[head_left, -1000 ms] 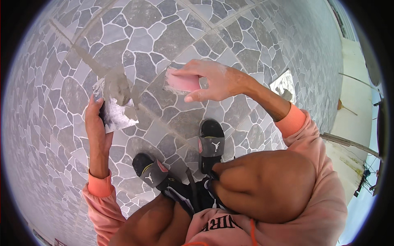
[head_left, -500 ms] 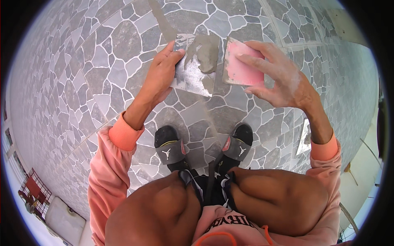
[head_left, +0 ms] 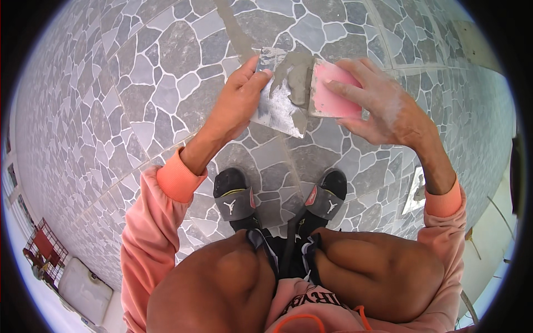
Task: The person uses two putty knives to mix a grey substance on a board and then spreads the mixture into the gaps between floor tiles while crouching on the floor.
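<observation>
My left hand point(head_left: 242, 95) grips the left edge of a flat metal plate point(head_left: 273, 114), its thumb lying on the upper face. Wet grey mortar point(head_left: 300, 83) is smeared over the plate's right part, with bare shiny metal at the left and below. My right hand point(head_left: 383, 102) is closed around a pink grout float point(head_left: 333, 95), fingers across its pink face and thumb at the lower edge. The float's left edge is coated with grey mortar and sits right beside the plate's right edge; whether they touch I cannot tell. Both are held above the tiled floor.
Stone-patterned grey tiles point(head_left: 180, 47) cover the floor, with a mortar-filled joint point(head_left: 236, 30) running beyond the plate. My feet in black slides point(head_left: 236, 202) are below my hands. A white piece with grey smears point(head_left: 413, 191) lies by my right forearm. A red rack point(head_left: 47, 247) stands far left.
The metal plate and my left hand have shifted to the right, and the plate is tilted a little more. The float has moved slightly right, and the gap between the two has narrowed.
</observation>
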{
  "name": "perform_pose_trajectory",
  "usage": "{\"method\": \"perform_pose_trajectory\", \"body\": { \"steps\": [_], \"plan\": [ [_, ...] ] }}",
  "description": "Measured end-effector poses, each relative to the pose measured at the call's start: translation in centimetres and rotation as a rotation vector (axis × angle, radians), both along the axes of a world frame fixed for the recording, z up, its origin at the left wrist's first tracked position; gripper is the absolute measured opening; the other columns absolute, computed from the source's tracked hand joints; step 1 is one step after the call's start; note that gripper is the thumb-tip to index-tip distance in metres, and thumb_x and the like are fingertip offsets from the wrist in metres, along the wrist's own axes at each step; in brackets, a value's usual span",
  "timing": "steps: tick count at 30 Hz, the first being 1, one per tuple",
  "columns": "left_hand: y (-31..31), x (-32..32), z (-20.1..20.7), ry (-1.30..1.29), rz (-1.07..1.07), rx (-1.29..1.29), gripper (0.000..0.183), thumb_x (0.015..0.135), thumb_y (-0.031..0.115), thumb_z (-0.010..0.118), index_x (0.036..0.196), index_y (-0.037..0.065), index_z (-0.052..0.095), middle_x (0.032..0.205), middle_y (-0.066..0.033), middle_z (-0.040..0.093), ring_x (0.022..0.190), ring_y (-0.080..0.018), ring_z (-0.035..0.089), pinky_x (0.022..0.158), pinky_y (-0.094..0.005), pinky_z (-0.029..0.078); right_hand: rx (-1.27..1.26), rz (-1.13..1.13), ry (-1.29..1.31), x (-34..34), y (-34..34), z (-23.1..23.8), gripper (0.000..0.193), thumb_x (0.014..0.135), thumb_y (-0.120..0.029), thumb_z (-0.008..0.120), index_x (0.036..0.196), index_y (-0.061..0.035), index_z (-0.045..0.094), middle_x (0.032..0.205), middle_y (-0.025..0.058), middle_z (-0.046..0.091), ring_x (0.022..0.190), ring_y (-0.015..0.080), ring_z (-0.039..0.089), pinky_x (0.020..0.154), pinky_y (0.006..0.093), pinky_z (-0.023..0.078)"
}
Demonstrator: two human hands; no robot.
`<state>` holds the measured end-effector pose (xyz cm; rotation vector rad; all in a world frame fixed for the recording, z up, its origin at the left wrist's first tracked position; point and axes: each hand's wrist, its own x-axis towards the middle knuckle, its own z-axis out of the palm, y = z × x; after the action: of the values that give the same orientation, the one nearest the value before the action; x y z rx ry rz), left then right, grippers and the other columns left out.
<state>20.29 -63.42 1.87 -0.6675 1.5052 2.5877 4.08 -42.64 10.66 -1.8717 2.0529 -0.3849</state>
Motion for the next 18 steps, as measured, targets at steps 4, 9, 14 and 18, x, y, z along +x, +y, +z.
{"method": "perform_pose_trajectory", "body": {
  "steps": [4, 9, 14, 18],
  "plan": [
    [-0.5, 0.3, 1.5, -0.085, 0.097, -0.003, 0.053, 0.098, 0.015, 0.046, 0.145, -0.002, 0.031, 0.117, -0.0086, 0.062, 0.095, -0.0111, 0.063, 0.079, -0.025, 0.053, 0.2, -0.075, -0.098, -1.6, 1.7, -0.5, 0.053, 0.078, -0.023, 0.074, 0.126, -0.0071, 0.059, 0.129, 0.017, 0.054, 0.108, 0.0346, 0.057, 0.09, 0.04, 0.049],
    [-1.8, 0.9, 2.1, -0.125, 0.123, -0.001, 0.064, 0.098, 0.016, 0.046, 0.15, -0.007, 0.017, 0.128, -0.0137, 0.056, 0.107, -0.0156, 0.06, 0.09, -0.0277, 0.05, 0.305, -0.632, -1.228, -5.3, 7.9, -5.3, 0.052, 0.094, -0.039, 0.057, 0.128, 0.0007, 0.055, 0.117, 0.0151, 0.062, 0.098, 0.0272, 0.063, 0.082, 0.0387, 0.053],
    [-1.7, 3.2, 2.2, -0.207, 0.153, -0.023, 0.063, 0.098, 0.016, 0.045, 0.15, -0.008, 0.018, 0.134, -0.0168, 0.051, 0.113, -0.0183, 0.058, 0.095, -0.0297, 0.048, 0.053, -0.856, -1.707, -6.3, 12.5, -7.3, 0.058, 0.097, -0.04, 0.055, 0.13, 0.0079, 0.051, 0.118, 0.017, 0.062, 0.105, 0.0274, 0.063, 0.087, 0.0381, 0.052],
    [-1.7, 5.4, 1.1, -0.292, 0.192, 0.004, 0.063, 0.098, 0.016, 0.045, 0.15, -0.007, 0.018, 0.135, -0.0178, 0.051, 0.114, -0.0193, 0.058, 0.095, -0.0304, 0.048, 0.106, -1.049, -0.899, -8.2, 15.1, -8.5, 0.052, 0.094, -0.038, 0.06, 0.129, 0.0001, 0.056, 0.123, 0.0152, 0.06, 0.11, 0.0277, 0.06, 0.092, 0.0373, 0.048]
  ]
}}
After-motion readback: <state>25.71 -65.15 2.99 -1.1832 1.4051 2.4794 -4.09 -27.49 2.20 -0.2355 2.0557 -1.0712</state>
